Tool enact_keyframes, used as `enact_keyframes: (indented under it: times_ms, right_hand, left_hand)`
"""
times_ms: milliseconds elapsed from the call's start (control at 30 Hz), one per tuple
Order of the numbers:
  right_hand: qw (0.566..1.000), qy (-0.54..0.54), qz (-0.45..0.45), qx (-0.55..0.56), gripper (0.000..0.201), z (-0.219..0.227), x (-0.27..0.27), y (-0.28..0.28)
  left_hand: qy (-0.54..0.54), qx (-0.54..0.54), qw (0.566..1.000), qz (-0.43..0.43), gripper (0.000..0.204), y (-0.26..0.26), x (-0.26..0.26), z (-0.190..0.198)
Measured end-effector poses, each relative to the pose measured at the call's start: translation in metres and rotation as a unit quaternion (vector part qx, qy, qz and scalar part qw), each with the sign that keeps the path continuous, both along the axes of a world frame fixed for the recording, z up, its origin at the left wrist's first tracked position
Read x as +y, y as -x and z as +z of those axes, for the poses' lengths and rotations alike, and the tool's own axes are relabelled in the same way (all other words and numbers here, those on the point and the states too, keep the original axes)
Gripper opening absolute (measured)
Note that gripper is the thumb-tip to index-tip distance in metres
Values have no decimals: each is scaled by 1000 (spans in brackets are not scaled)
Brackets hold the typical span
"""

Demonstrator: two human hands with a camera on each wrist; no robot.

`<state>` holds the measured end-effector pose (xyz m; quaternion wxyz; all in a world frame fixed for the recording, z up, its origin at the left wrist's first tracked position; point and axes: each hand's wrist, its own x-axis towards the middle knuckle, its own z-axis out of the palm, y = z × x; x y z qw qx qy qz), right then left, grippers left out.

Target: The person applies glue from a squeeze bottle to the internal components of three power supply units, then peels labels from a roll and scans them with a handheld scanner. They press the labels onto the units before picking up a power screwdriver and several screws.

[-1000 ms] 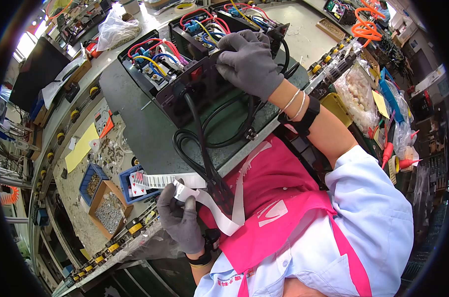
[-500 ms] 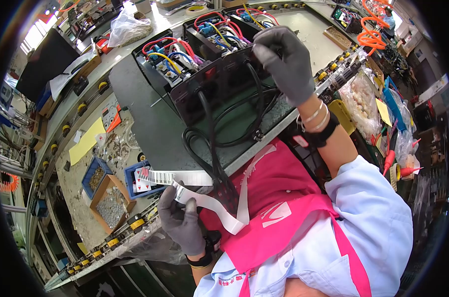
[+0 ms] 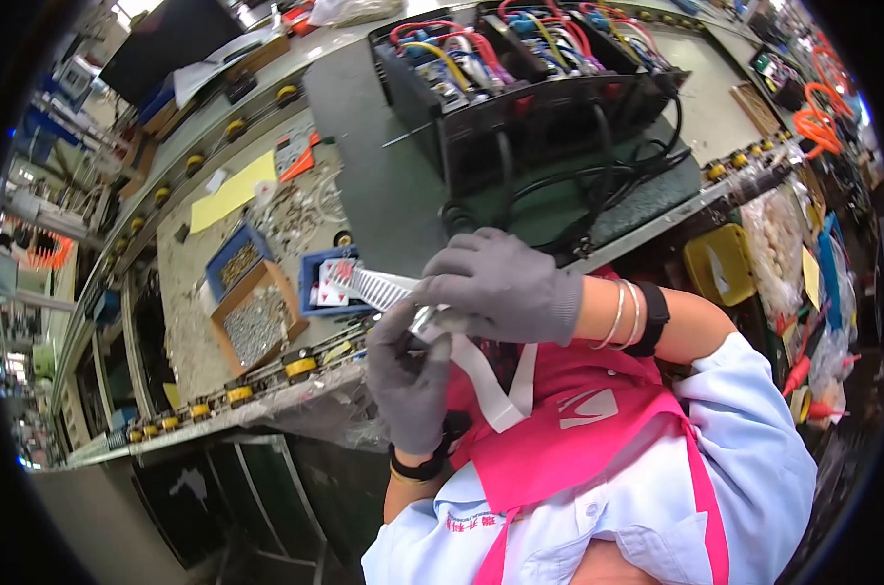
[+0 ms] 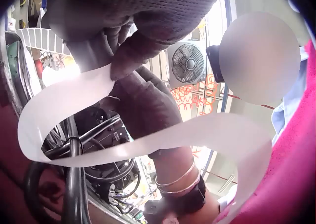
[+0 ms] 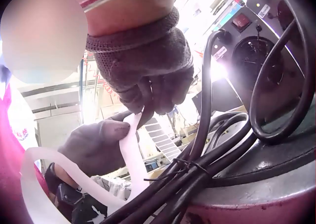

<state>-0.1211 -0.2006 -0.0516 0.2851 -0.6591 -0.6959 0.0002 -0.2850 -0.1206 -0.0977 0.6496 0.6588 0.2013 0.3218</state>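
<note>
A long strip of white labels (image 3: 500,405) runs in a loop in front of the pink apron, its barred labelled end pointing up and left. My gloved left hand (image 3: 408,380) pinches this strip between thumb and fingers. My gloved right hand (image 3: 505,288) meets it there, fingertips bent at the strip beside the left thumb; in the right wrist view that right hand (image 5: 143,71) curls down over the strip's bend. Behind the hands stand black metal units (image 3: 559,117) with open tops, coloured wires and red switches. Their bundled black power cords (image 5: 192,169) hang near the strip.
A blue bin (image 3: 310,307) with printed cards sits left of the hands, next to a cardboard box (image 3: 295,327) of small metal parts and another blue bin (image 3: 213,278). A roller rail (image 3: 300,363) edges the bench. A yellow tray (image 3: 695,263) lies at right.
My right hand has left the front of the black units and come down to the strip at my left hand. The head view has shifted, so the bench appears further right.
</note>
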Motion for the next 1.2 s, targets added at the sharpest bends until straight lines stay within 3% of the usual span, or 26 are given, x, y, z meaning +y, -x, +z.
enact_keyframes:
  times_ms: [200,300,400,633,933,1000,1067,1100,1200]
  right_hand:
    - [999,13,13,-39,27,-1,3,-2]
    - [986,-21,39,-161,23,-6,2,-4]
    - [970,-115,35,-212,15,-10,2,1]
    - [969,-131,45,-206,9,-10,-3,5]
    - [973,-173,94,-118,19,-15,-15,0]
    - [984,-160,53,-61,18,-7,-31,-8]
    - [990,-134,2,37,14,18,-60,-24]
    - [984,-167,-28,61,12,25,-73,-39]
    - [956,-234,-174,-38,9,42,-115,-105]
  left_hand:
    - [39,-8,999,14,44,-2,-1,-4]
    - [52,-5,998,25,40,-1,1,-8]
    - [78,-4,996,34,37,0,0,-9]
    - [41,29,998,41,33,0,0,-4]
    - [102,-15,994,34,38,0,-7,0]
    - [133,6,991,16,41,1,-11,4]
    - [98,-2,995,35,42,1,-11,0]
    - [94,6,995,32,42,3,-9,-5]
    - [75,23,997,23,43,6,-10,-12]
